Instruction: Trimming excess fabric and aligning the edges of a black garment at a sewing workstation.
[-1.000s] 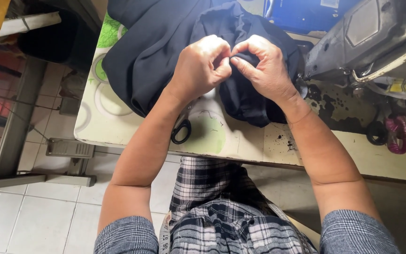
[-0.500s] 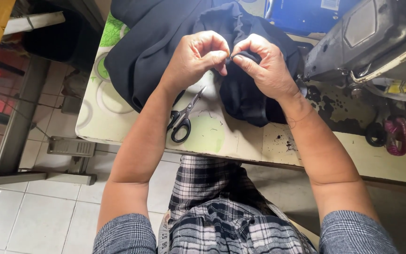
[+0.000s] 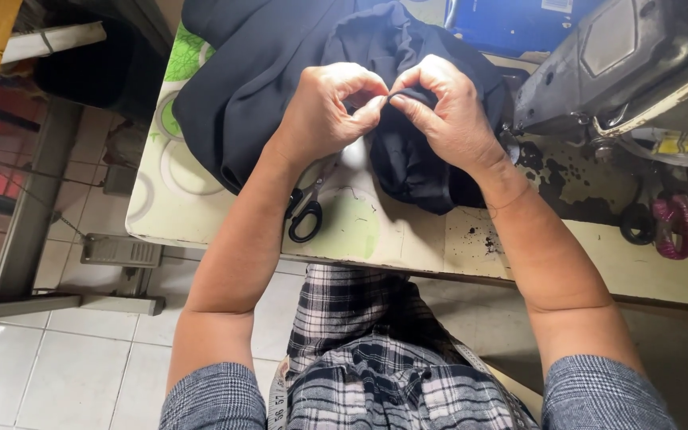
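Note:
A dark navy garment [image 3: 264, 72] lies bunched on the sewing table [image 3: 408, 239]. My left hand [image 3: 324, 107] and my right hand [image 3: 447, 111] meet over it, fingertips almost touching. Both pinch a small fold of the dark cloth between thumb and forefinger. What sits inside the pinch is too small to tell. Black-handled scissors [image 3: 306, 211] lie on the table just under my left wrist, partly hidden by my forearm.
A dark sewing machine [image 3: 623, 64] stands at the right of the table, with a blue box [image 3: 511, 24] behind it. A pink ring-shaped object [image 3: 676, 225] lies at the far right. White floor tiles [image 3: 57, 358] and a metal frame are on the left.
My left hand has lifted slightly and shifted right, uncovering the scissors' handles below the wrist. Both hands stay pinched on the cloth.

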